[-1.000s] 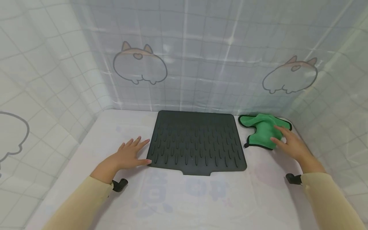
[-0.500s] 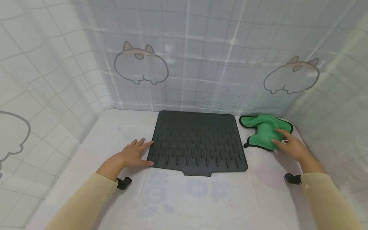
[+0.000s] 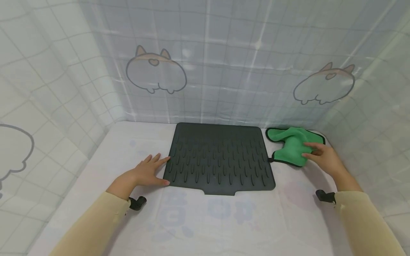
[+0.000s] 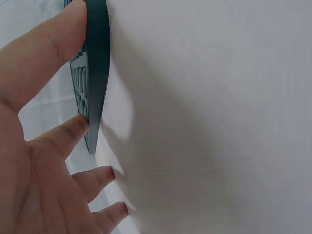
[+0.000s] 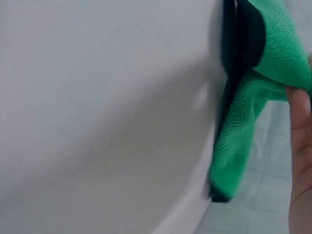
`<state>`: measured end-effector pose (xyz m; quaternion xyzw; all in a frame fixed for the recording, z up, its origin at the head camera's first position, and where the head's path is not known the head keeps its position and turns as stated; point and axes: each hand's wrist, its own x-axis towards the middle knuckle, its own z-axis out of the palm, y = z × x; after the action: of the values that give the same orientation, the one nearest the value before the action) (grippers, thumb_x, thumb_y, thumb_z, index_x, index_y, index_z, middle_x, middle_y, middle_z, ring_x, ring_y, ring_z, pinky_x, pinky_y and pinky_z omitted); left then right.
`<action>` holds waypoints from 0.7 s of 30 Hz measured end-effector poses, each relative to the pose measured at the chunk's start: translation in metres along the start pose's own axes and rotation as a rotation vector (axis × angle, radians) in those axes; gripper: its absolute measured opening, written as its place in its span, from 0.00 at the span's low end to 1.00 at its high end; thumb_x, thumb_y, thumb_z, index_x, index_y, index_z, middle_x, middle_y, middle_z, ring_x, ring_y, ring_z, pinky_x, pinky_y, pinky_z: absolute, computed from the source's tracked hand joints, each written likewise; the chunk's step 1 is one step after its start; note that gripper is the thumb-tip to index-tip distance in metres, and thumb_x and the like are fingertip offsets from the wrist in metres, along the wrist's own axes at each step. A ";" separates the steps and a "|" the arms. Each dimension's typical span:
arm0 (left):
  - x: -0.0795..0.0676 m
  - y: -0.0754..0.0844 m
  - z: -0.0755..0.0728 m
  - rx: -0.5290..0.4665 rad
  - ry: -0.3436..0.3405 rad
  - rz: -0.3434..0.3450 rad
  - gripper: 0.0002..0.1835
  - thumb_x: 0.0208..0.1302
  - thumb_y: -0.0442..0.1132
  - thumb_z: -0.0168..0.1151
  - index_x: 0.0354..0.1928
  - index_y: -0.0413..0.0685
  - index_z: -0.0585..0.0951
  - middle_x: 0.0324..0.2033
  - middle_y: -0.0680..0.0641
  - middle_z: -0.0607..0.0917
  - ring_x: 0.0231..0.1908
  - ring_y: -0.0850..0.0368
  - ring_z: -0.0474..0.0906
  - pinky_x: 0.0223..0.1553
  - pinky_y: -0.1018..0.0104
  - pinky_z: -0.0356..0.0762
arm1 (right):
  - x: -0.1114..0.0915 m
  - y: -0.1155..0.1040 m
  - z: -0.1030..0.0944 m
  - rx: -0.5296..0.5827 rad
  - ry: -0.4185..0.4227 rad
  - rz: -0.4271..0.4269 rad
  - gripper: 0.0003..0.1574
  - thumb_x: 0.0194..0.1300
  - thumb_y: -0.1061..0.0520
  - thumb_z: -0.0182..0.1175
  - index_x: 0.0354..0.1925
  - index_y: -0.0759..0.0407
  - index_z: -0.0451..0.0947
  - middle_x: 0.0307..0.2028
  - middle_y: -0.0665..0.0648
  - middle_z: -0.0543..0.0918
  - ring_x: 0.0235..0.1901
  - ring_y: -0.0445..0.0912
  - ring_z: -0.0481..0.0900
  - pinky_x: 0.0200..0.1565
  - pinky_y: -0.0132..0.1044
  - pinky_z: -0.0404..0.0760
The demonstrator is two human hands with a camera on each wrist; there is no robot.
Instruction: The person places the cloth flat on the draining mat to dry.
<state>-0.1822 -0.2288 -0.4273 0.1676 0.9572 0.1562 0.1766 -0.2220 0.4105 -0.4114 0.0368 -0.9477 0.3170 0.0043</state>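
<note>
A dark mat (image 3: 221, 153) with rows of raised ridges lies flat on the table, its spout-like tab facing me. My left hand (image 3: 144, 174) is at the mat's near left corner, fingers spread, with thumb and index fingertip on its edge. In the left wrist view, the other visible fingertips of that hand (image 4: 48, 170) come down on the white table cover beside the mat. To the right of the mat lies a crumpled green cleaning cloth (image 3: 291, 149) with black edging. My right hand (image 3: 328, 161) pinches its right part; in the right wrist view the thumb presses on the green cloth (image 5: 234, 141).
A white table cover (image 3: 217, 227) with faint prints spreads under everything. Tile-patterned curtains (image 3: 230, 71) with animal drawings close off the back and both sides, the right one near my right hand. Black wrist cameras (image 3: 137, 203) hang below both sleeves.
My left hand has moved right, onto the mat's corner. My right thumb and fingers have drawn together on the cloth, and the cloth's black loop now reaches the mat's right edge.
</note>
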 end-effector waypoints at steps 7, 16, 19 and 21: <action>0.000 -0.002 0.002 -0.007 0.006 0.004 0.53 0.47 0.69 0.62 0.72 0.58 0.52 0.70 0.36 0.46 0.67 0.30 0.37 0.59 0.30 0.39 | -0.001 -0.015 -0.002 0.070 0.079 0.033 0.35 0.57 0.37 0.59 0.60 0.49 0.71 0.53 0.60 0.74 0.37 0.32 0.77 0.41 0.48 0.78; 0.001 -0.002 0.002 -0.015 0.011 0.005 0.53 0.46 0.69 0.62 0.72 0.58 0.52 0.70 0.36 0.46 0.67 0.30 0.37 0.59 0.30 0.39 | 0.003 -0.034 -0.004 0.076 0.243 0.011 0.28 0.57 0.38 0.60 0.53 0.47 0.77 0.37 0.44 0.78 0.34 0.31 0.73 0.29 0.26 0.74; 0.002 -0.003 0.003 -0.017 0.019 0.009 0.54 0.46 0.69 0.63 0.72 0.58 0.52 0.70 0.36 0.46 0.67 0.30 0.37 0.59 0.31 0.39 | 0.003 -0.041 -0.004 0.110 0.290 -0.007 0.26 0.57 0.40 0.61 0.51 0.48 0.78 0.34 0.38 0.78 0.33 0.29 0.74 0.29 0.22 0.73; 0.002 -0.003 0.003 -0.014 0.022 0.011 0.54 0.45 0.69 0.63 0.72 0.58 0.52 0.70 0.35 0.47 0.66 0.30 0.38 0.59 0.30 0.40 | 0.003 -0.046 -0.004 0.138 0.313 -0.014 0.26 0.58 0.41 0.61 0.52 0.50 0.78 0.33 0.36 0.78 0.34 0.29 0.74 0.30 0.20 0.73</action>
<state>-0.1838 -0.2302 -0.4312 0.1701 0.9571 0.1658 0.1661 -0.2219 0.3761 -0.3810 -0.0060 -0.9111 0.3833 0.1515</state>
